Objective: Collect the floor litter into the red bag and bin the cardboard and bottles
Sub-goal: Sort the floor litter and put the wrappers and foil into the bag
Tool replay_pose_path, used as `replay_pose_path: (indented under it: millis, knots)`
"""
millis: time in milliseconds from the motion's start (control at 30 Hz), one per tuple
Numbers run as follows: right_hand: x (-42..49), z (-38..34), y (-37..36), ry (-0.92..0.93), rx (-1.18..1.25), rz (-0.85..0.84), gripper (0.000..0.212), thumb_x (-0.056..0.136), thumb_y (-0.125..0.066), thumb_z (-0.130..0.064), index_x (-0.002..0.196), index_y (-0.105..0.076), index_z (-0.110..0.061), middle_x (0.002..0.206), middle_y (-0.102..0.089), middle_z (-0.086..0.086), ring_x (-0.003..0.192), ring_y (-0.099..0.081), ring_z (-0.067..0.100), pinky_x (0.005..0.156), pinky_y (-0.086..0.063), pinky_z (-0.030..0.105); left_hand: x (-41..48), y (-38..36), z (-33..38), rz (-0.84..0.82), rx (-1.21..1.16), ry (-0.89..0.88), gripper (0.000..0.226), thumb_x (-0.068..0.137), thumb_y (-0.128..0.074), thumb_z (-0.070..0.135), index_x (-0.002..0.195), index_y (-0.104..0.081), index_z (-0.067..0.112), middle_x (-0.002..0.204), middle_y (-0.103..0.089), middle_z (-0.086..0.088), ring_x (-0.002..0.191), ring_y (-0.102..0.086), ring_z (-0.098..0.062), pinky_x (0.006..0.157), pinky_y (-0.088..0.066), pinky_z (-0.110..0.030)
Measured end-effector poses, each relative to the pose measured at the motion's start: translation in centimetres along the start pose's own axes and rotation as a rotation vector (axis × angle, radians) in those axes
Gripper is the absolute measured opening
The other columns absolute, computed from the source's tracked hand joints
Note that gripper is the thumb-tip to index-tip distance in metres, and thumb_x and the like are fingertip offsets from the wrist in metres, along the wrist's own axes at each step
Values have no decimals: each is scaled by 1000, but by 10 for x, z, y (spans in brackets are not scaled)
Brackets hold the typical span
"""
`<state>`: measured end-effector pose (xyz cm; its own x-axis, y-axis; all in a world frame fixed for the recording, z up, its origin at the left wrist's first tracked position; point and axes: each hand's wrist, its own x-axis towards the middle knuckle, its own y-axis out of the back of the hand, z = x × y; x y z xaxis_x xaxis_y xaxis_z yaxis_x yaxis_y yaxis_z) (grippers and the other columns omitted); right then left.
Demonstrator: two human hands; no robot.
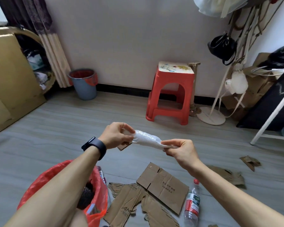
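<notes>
1. The wrap (146,140) (white plastic with a bubble texture) is held in the air above the floor (56,128), stretched between both hands. Its long axis runs left to right and dips slightly toward the right.
2. The left hand (116,135) pinches the wrap's left end with curled fingers and thumb. A scrap (124,145) of cardboard pokes out beneath this hand. Whether the hand grips it cannot be told.
3. The right hand (179,150) pinches the right end, fingers curled round it.
4. The red bag (46,179) sits on the floor, below the hands and closer to the person. Its mouth is open under the left forearm, so the left hand is the nearer one.
5. Judgement: the coming move is a drop into the bag. The wrap must travel down and back toward the left, so the left hand should probably carry it while the right lets go.
6. The cardboard (164,185) and a bottle (192,205) lie on the floor to the right of the bag. The bin (84,84) stands well apart, by the far wall.
</notes>
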<state>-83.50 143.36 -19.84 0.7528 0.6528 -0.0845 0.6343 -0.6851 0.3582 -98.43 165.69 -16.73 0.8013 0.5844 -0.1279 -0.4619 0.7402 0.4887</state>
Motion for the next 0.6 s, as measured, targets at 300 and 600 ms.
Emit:
replay_pose_path:
  millis: [300, 600]
  knots:
    - [-4, 4, -147, 126, -631, -499, 49, 88, -65, -42, 135, -57, -29, 137, -60, -1, 121, -59, 14, 102, -47, 33, -104, 129, -131, 414, 488, 210, 23, 78, -73, 11, 90, -76, 30, 91, -76, 5, 89, -71, -16, 83, -55, -27]
    - [-31, 60, -280, 120, -553, -582, 79, 90, -58, -40, 156, -20, -19, 153, -34, 8, 141, -35, 23, 115, -29, 31, -146, 56, -269, 0, 924, 363, 55, 84, -52, 33, 137, -49, 50, 144, -43, 1, 136, -39, -24, 105, -36, -36]
